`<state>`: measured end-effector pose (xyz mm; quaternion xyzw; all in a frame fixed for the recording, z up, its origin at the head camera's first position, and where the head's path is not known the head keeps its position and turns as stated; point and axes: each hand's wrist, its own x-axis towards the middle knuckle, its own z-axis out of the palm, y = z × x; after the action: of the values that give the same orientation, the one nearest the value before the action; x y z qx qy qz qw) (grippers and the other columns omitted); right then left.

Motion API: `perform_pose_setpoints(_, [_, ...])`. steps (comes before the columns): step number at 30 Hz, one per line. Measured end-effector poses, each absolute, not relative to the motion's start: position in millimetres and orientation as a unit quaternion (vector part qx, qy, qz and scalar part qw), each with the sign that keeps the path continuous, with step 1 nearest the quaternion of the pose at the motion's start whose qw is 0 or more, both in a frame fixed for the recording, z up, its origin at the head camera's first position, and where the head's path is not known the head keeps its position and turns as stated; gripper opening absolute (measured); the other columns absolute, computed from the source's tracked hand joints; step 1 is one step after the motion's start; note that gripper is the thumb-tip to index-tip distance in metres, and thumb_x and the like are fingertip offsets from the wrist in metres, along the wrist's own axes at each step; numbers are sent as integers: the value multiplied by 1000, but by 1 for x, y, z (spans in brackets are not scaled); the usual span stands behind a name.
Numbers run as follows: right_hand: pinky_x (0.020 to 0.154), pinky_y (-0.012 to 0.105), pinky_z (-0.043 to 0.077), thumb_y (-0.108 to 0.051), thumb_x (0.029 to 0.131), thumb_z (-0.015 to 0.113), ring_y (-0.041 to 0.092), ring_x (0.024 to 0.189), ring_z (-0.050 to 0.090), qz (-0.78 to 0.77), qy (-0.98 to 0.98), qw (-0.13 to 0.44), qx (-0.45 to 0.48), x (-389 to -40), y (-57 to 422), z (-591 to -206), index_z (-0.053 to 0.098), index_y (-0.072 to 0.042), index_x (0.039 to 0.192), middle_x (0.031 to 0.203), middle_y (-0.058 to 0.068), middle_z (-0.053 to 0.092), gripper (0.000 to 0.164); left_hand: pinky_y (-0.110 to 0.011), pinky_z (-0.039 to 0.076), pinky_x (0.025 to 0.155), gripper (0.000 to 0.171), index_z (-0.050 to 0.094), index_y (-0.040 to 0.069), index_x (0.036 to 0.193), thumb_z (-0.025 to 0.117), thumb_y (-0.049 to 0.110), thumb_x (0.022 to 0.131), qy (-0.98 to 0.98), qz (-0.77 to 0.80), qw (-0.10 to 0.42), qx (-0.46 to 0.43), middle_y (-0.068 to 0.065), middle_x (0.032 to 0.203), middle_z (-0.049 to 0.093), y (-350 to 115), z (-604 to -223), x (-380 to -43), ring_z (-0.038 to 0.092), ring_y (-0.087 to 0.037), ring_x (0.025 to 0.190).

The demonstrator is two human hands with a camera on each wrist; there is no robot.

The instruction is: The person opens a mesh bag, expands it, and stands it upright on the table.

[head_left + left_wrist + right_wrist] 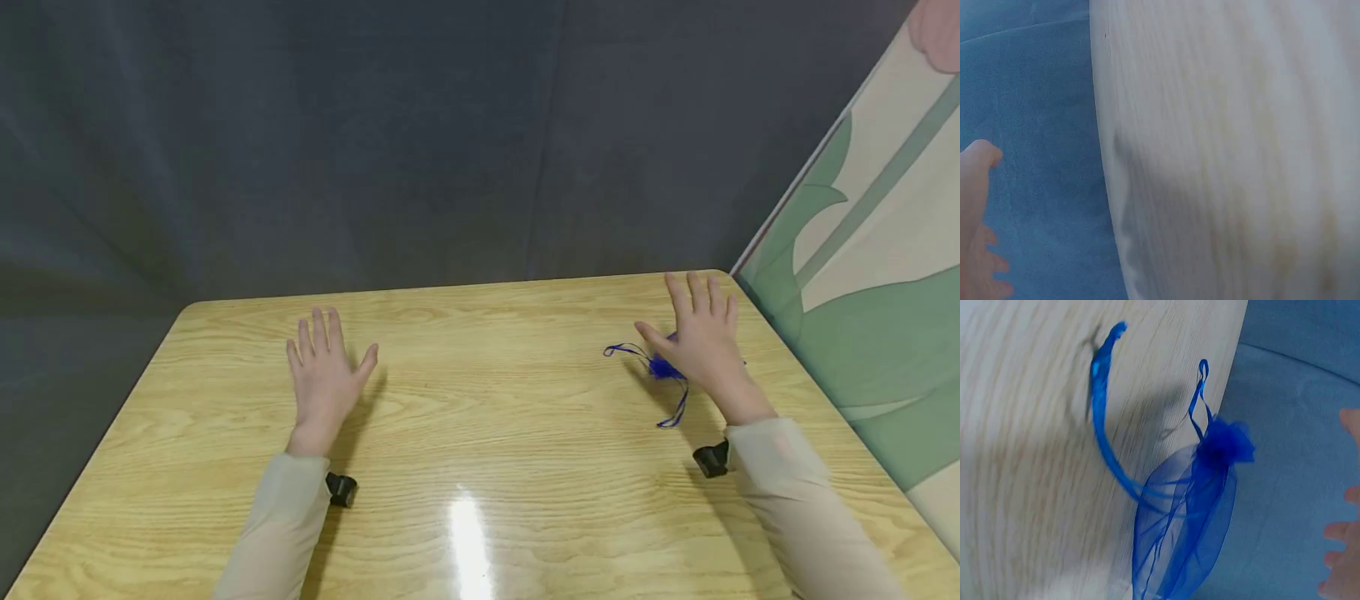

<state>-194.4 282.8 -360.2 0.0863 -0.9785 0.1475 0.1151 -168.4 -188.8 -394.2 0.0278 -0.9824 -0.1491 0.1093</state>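
A blue sheer drawstring pouch (1179, 531) with ribbon ties lies on the wooden table (480, 375) at the right. Its gathered neck (1225, 444) and both ribbon loops show clearly in the right wrist view. My right hand (701, 342) hovers over the pouch with fingers spread, hiding much of it in the head view. Nothing is in that hand. Over the table's left part, my left hand (322, 383) is held with straight, spread fingers and holds nothing. In the left wrist view only its thumb and some fingertips (1000, 262) appear at the edge.
A dark curtain (375, 150) hangs behind the table's far edge. At the right stands a panel (885, 333) with a leaf and flower pattern, close along the table's side. Small black cameras (341, 490) sit at both wrists. A bright light reflection lies on the near tabletop.
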Motion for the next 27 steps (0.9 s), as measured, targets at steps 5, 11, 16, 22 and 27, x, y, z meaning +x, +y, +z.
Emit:
perform_pose_setpoints(5, [108,75,6,-54,91,53,59,136,14,179,-967,138,119,-195,294,-362,23,1,148,146,38,25,85,-64,15,116,76,12,-4,151,45,41,99,-968,-233,91,12,-30,154,17,-186,-397,-168,16,-50,142])
perform_pose_setpoints(11, [103,73,21,-36,86,68,60,127,29,223,-957,118,145,-192,307,-362,31,10,143,138,40,36,82,-59,27,114,66,18,-3,149,45,31,100,-931,-361,46,13,-28,153,25,-181,-399,-166,26,-46,140])
perform_pose_setpoints(16, [100,70,28,-27,85,72,60,124,32,253,-953,72,149,-186,318,-363,29,13,142,137,42,37,82,-56,30,114,57,23,-2,148,41,25,101,-890,-455,-9,29,-26,150,31,-176,-402,-168,30,-43,139])
perform_pose_setpoints(22, [98,71,29,-12,84,71,60,123,33,276,-946,49,162,-179,332,-368,32,15,139,135,42,38,73,-51,36,112,48,31,-1,145,39,17,101,-842,-535,-60,33,-25,142,42,-167,-407,-169,39,-40,134])
perform_pose_setpoints(27, [93,69,33,10,76,63,60,116,38,277,-943,59,177,-173,343,-376,40,18,130,127,43,44,59,-50,38,111,45,37,0,142,39,18,101,-827,-555,-74,41,-24,139,48,-159,-412,-168,44,-38,131])
